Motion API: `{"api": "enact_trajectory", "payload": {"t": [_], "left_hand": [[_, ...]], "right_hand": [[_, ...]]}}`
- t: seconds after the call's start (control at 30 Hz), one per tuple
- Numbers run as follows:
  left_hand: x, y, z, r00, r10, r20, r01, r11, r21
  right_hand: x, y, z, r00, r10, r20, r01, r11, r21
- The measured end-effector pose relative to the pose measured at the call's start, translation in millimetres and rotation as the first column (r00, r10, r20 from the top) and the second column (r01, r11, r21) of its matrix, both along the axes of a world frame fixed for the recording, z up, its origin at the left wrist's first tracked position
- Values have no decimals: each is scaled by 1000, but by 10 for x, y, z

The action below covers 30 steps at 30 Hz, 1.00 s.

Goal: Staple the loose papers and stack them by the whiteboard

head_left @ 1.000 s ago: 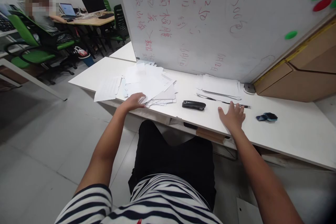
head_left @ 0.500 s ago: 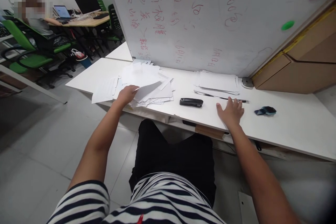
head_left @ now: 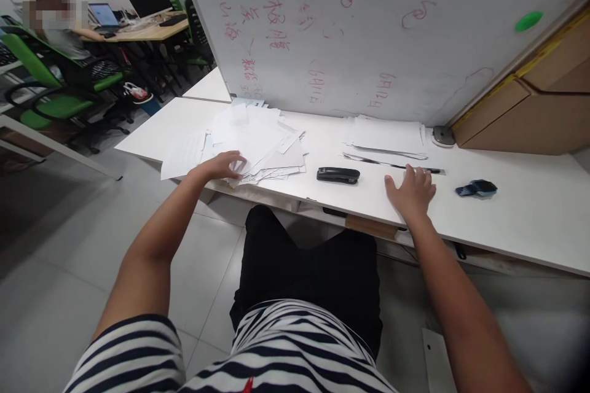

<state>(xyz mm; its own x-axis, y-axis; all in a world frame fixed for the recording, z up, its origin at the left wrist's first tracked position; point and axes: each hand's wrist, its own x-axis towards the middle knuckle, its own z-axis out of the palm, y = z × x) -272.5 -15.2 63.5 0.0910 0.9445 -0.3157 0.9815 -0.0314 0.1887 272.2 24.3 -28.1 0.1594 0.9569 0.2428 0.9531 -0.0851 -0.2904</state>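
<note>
My left hand (head_left: 224,166) reaches to the near edge of a loose heap of white papers (head_left: 258,142) on the white table (head_left: 516,209); its fingers curl round the edge of the sheets. My right hand (head_left: 411,192) lies flat on the table with fingers spread, fingertips close to a black pen (head_left: 401,165). A black stapler (head_left: 338,175) sits between the two hands. A neater stack of papers (head_left: 386,135) lies behind the pen, against the whiteboard.
A whiteboard (head_left: 350,24) with red writing stands along the table's back edge. A small blue and black object (head_left: 477,188) lies right of my right hand. Cardboard boxes (head_left: 530,110) stand at the right. A person sits at a far desk (head_left: 138,27) among green chairs.
My left hand lifted the edge of the top sheets half a second ago, then drew back to the heap's near edge with fingers curled. The right hand stayed flat by the pen.
</note>
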Motion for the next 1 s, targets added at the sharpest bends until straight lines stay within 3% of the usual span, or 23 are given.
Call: {"api": "enact_trajectory", "payload": {"t": [0.37, 0.5, 0.67, 0.77, 0.87, 0.93, 1.0], "left_hand": [[-124, -15, 143, 991, 34, 132, -35, 999, 5], [-37, -74, 163, 983, 84, 164, -109, 982, 153], [299, -170, 325, 973, 87, 216, -167, 907, 386], [544, -230, 515, 952, 41, 304, -205, 823, 530], [790, -295, 667, 867, -90, 491, -339, 615, 712], [959, -333, 669, 768, -188, 612, -483, 457, 747], [1130, -346, 560, 679, -247, 692, -580, 399, 711]], "right_hand": [[21, 28, -36, 1000, 1, -4, -1, 1000, 1], [17, 18, -27, 1000, -5, -4, 5, 1000, 1], [9, 15, -21, 1000, -3, -2, 3, 1000, -6], [9, 18, -11, 1000, -3, -7, 3, 1000, 0], [-18, -34, 59, 1000, 18, -24, -17, 998, 59], [-88, -136, 152, 994, 73, -77, -61, 988, 141], [-224, -295, 268, 961, 186, -206, -136, 963, 232]]}}
